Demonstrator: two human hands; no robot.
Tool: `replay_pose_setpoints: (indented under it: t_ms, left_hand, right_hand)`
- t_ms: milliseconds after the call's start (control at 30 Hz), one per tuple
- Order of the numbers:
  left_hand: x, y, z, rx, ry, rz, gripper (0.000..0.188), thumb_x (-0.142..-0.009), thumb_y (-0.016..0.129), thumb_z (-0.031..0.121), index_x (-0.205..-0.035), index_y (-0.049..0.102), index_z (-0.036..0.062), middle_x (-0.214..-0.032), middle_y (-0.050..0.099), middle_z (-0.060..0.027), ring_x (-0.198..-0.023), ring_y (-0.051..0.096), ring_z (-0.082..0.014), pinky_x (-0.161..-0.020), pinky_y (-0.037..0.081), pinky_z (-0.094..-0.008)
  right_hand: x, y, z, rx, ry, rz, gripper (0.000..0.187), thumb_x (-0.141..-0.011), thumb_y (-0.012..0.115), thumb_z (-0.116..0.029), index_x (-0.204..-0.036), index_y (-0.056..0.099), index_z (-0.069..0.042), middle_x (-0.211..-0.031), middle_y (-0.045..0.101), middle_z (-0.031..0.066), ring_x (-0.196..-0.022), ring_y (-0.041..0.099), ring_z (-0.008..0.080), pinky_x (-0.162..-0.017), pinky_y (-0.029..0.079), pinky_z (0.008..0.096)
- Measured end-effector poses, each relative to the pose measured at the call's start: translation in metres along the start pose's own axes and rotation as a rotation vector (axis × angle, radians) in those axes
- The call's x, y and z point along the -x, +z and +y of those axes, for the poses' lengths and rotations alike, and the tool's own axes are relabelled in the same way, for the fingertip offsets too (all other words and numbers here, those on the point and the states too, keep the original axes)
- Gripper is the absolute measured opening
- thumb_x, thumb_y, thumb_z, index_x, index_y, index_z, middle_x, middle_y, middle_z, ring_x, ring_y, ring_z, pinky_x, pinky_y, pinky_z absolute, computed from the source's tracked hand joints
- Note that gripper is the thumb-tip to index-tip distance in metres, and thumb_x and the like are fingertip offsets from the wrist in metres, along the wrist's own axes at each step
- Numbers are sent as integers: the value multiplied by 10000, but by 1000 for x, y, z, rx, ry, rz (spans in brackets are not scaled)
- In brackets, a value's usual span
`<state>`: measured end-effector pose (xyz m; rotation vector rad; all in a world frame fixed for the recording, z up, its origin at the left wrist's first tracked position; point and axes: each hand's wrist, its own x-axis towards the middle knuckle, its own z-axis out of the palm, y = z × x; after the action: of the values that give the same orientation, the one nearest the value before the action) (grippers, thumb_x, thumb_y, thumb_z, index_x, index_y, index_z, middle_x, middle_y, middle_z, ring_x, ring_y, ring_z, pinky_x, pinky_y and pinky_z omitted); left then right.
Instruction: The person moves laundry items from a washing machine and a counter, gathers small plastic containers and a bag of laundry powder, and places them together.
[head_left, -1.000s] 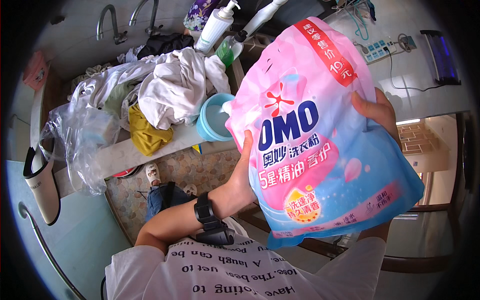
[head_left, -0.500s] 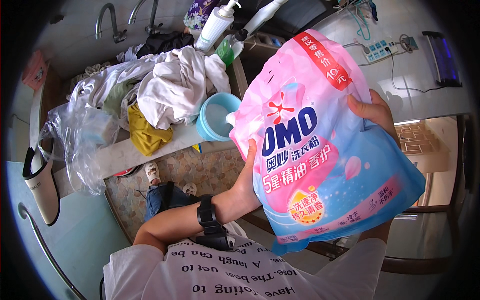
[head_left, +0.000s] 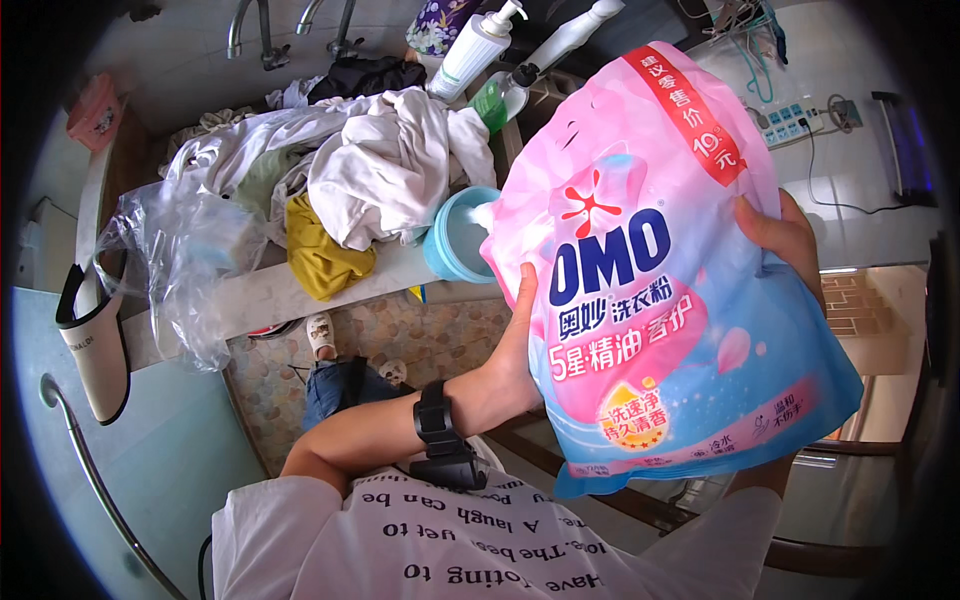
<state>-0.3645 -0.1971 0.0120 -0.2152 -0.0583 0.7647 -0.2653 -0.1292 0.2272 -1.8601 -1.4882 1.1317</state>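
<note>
I hold a large pink and blue bag of washing powder (head_left: 650,270) in both hands, tilted with one corner down toward a light blue tub (head_left: 455,240). White powder runs from that corner into the tub. My left hand (head_left: 515,350) grips the bag's left edge from below; a black band sits on that wrist. My right hand (head_left: 785,245) holds the bag's right edge, its fingers partly hidden behind the bag. The tub stands on a white ledge (head_left: 300,295) beside a heap of clothes.
A pile of white, yellow and dark laundry (head_left: 340,180) fills the sink area under two taps (head_left: 300,30). Pump bottles (head_left: 480,50) stand behind it. A crumpled clear plastic bag (head_left: 185,260) lies at the left. A power strip (head_left: 800,115) hangs on the right wall.
The view has shifted a little, moving everything rightward in the picture. The bag stays tilted over the blue tub in both hands.
</note>
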Motion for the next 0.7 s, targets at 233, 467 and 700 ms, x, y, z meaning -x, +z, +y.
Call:
replay_pose_setpoints:
  t_ms: [233,467,700]
  left_hand:
    - [-1,-14,-9,35,-10,-82,895,-692,358,773,-1325,355,139,-1317,430,-111,-1172,451,-255,-988,370,-429]
    - [-13,-21,-23,100,-100,-94,868,-701,362,763,-1307,380,143,-1284,467,-104,-1142,481,-241,-961,404,-420]
    - [-11,-16,-19,83,-124,-101,847,-719,359,752,-1305,383,142,-1282,469,-108,-1131,490,-242,-950,416,-415]
  right_hand:
    - [0,1,-1,17,21,-17,404,-778,643,-241,-1073,499,-5,-935,600,124,-812,604,215,-749,487,339]
    - [7,-9,3,84,13,-40,400,-790,586,-216,-1126,488,-23,-983,605,135,-849,615,218,-792,493,352]
    - [25,-3,2,27,-26,75,373,-783,583,-206,-1098,506,-21,-959,610,131,-810,619,216,-761,497,346]
